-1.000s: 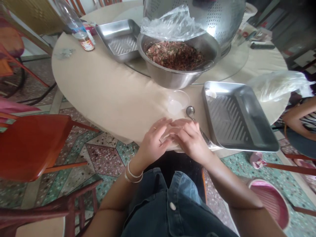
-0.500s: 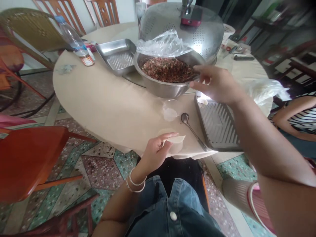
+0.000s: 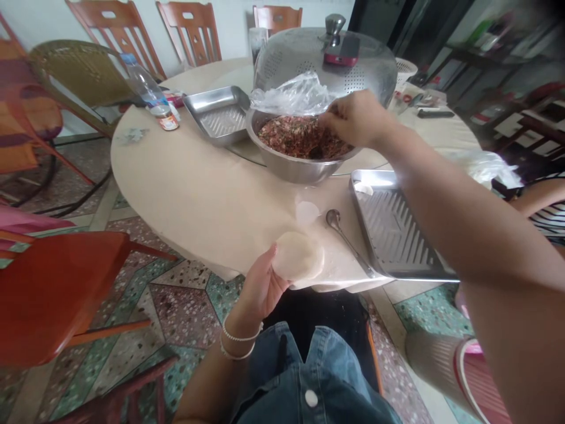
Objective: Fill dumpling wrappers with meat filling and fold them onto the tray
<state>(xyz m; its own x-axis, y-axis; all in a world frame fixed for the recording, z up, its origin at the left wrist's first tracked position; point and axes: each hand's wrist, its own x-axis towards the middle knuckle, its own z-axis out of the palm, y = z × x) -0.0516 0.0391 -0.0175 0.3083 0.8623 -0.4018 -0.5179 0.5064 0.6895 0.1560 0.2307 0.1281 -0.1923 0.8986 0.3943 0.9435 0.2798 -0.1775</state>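
Observation:
My left hand (image 3: 263, 281) holds a round, pale dumpling wrapper (image 3: 295, 257) by its edge, tilted above the table's near edge. Over the right side of a steel bowl (image 3: 300, 171), my right hand (image 3: 353, 119) is closed, fingertips down toward the minced meat filling (image 3: 286, 134). What those fingers grip is hidden; a dark shape shows in the filling below them. Clear plastic wrap (image 3: 293, 97) is bunched over the bowl's far rim. A metal spoon (image 3: 334, 220) lies between the wrapper and a steel tray (image 3: 392, 227), which has a small white piece (image 3: 364, 188) in its far corner.
A second steel tray (image 3: 220, 112) stands left of the bowl. Behind is a large perforated metal lid (image 3: 291, 53) with a phone (image 3: 341, 53) on it. A bottle (image 3: 143, 82) and small jar (image 3: 168, 119) stand at left. A person's arm (image 3: 538, 197) shows at right.
My right hand has moved inward over the bowl, and its spread fingers have closed. My left hand has turned the wrapper from a folded, edge-on position to face me flat.

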